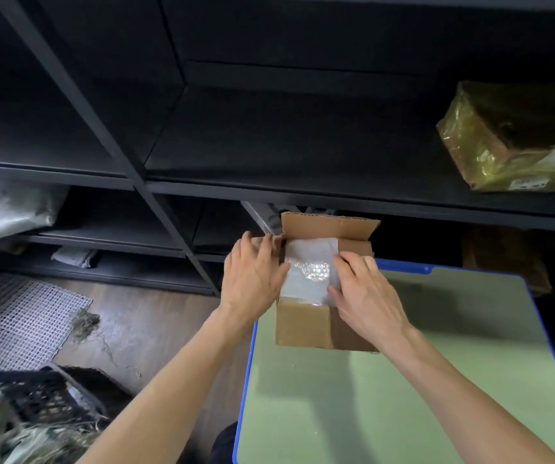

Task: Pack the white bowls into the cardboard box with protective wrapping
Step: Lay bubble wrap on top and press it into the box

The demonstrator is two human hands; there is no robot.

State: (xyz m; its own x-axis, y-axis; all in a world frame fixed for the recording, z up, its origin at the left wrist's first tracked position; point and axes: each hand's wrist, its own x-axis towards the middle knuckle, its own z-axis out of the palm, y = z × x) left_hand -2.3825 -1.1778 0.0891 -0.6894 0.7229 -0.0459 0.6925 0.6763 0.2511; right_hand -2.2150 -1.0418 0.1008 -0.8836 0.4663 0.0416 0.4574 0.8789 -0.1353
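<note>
Wrapping: a sheet of clear bubble wrapping [306, 272] lies across the open top of the box, shiny in the middle, and it hides whatever sits beneath it.
Box: the cardboard box [302, 326] stands upright at the far left corner of the surface, with its back flap [326, 226] standing up and its front wall facing the camera.
Right hand: the right hand [366, 293] is down on the right side of the wrapping. The fingers [348, 262] are bent, with their tips on the sheet and the thumb at its near right corner. Pinching or only pressing, I cannot tell.
Left hand: the left hand [252, 276] lies flat over the box's left flap. Its fingers are fairly straight and spread, holding nothing, and the thumb reaches in to the left edge of the wrapping.
Surface: a green surface [403, 396] with a blue rim carries the box.
Shelving: dark metal shelving [168, 145] runs right behind the box.
Parcel: a yellow-filmed parcel [510, 139] sits on a shelf, well to the right of the box.
Bags: pale plastic bags [4, 209] are on a lower shelf at far left.
Floor: the wooden floor [155, 316] lies left of the surface, with a white mesh mat [18, 323], strands of dry grass [85, 324] and a black crate [44, 393] near the left edge.
</note>
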